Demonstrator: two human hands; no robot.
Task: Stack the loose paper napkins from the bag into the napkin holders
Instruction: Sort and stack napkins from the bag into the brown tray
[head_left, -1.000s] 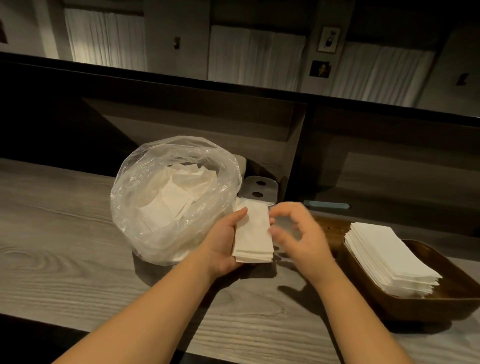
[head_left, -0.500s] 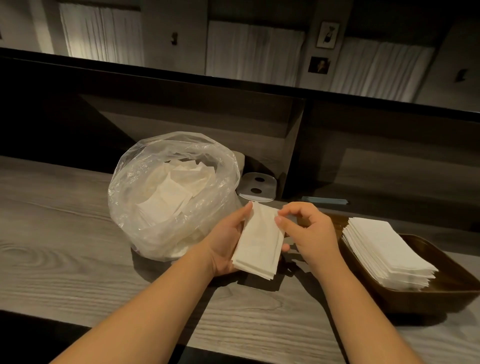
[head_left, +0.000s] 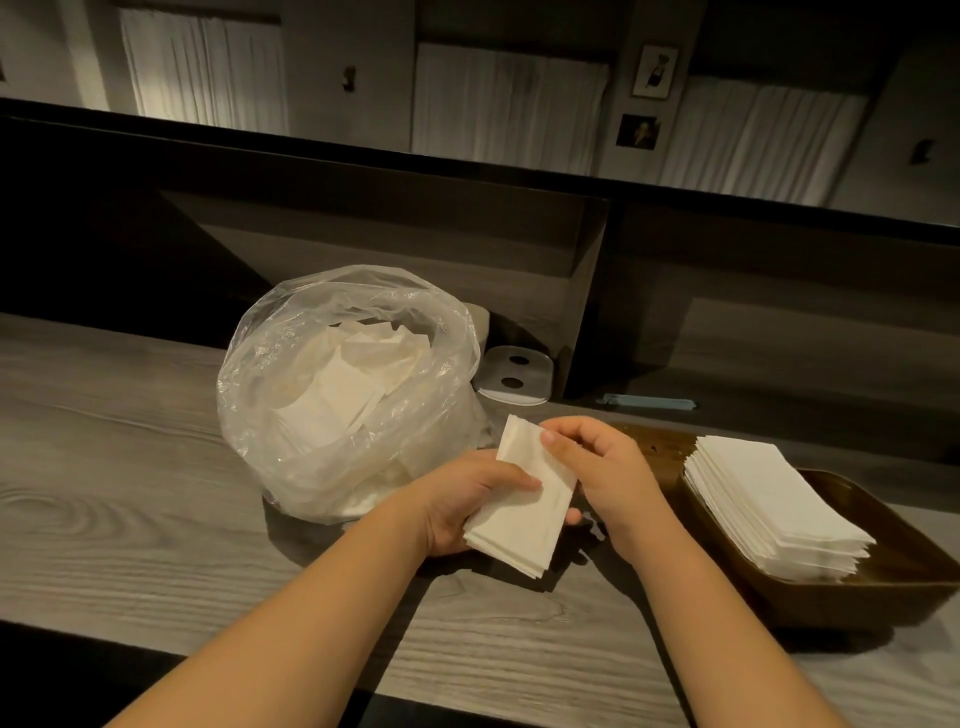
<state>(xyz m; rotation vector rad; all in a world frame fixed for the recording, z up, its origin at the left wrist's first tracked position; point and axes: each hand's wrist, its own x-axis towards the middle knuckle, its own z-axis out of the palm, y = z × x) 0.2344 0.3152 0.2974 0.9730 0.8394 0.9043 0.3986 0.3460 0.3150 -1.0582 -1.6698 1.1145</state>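
Observation:
A small stack of white napkins (head_left: 524, 512) is held between both hands above the wooden counter. My left hand (head_left: 462, 506) grips its lower left side, thumb on top. My right hand (head_left: 605, 467) pinches its upper right corner. A clear plastic bag (head_left: 291, 415) with several loose napkins inside (head_left: 343, 395) stands just left of the hands. To the right, a dark wooden napkin holder (head_left: 893, 582) carries a neat pile of napkins (head_left: 769, 504).
A white plastic piece with two dark holes (head_left: 514, 376) sits behind the bag against a vertical divider (head_left: 587, 301). A pale blue strip (head_left: 649, 402) lies on the ledge beyond the holder. The grey wood counter (head_left: 130, 467) stretches left; its front edge is near.
The held stack has tilted, its top leaning left and its bottom swinging right. My left thumb now lies over its face, and my right hand has shifted to the upper corner.

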